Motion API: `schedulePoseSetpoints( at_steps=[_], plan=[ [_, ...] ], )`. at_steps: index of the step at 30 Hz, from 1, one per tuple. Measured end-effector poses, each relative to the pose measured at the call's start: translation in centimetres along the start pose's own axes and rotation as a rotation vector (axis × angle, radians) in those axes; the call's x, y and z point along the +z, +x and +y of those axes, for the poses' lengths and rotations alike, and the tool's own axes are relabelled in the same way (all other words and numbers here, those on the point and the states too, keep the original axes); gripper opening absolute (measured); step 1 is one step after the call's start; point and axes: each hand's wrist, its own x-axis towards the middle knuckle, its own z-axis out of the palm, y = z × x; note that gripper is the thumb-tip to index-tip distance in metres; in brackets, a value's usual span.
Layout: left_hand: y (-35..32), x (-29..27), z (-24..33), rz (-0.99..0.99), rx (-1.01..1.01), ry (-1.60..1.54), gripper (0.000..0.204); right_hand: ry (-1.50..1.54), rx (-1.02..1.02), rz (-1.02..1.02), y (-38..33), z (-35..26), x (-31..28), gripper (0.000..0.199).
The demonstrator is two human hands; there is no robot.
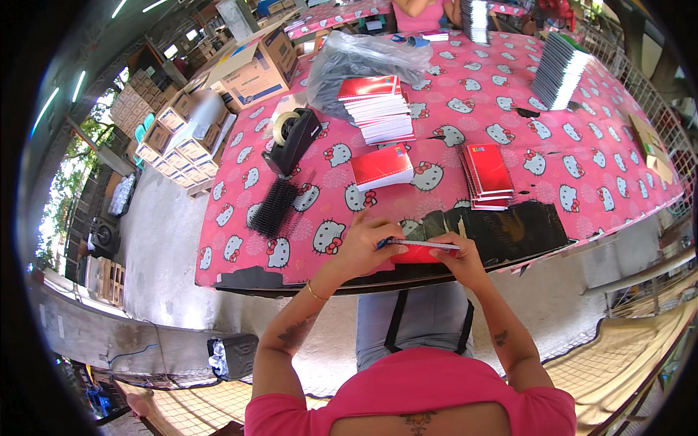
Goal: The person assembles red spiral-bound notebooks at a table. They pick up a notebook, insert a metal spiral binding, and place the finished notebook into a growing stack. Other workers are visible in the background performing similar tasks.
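At the table's near edge I hold a small red-covered notebook [416, 253] with its white page edge turned up. My left hand [363, 245] is closed on its left end, and a small dark blue piece [384, 243] shows by those fingers, too small to name. On the right end, my right hand [459, 256] grips with the thumb on the red cover. Just beyond lies a red-covered stack of pages [382, 167]. Red spiral-bound notebooks [488, 171] are piled to its right. Black spiral binding coils [275, 208] lie in a bundle to the left.
A tape dispenser [292, 142] stands beyond the coils. Behind it are a taller stack of red pads [376, 120], a grey plastic bag [338, 69] and a cardboard box [254, 69]. Dark notebooks [558, 73] are stacked far right. Across the table sits a person in pink [422, 16].
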Motion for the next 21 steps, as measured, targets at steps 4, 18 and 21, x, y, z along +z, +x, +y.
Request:
schedulePoseSetpoints(
  at_steps=[4,18,21],
  plan=[
    [-1.4,3.6,3.8,0.150,-0.074,0.485,0.070,0.080,0.189,0.075,-0.1,-0.4,-0.2,0.018],
    [-0.3,6.7,2.4,0.034,-0.095,0.407,0.088,-0.080,0.284,0.107,2.2,-0.5,0.5,0.023],
    [3.1,4.6,1.0,0.057,-0.164,0.401,0.085,-0.139,0.279,0.093,2.6,-1.1,0.8,0.024]
  ],
)
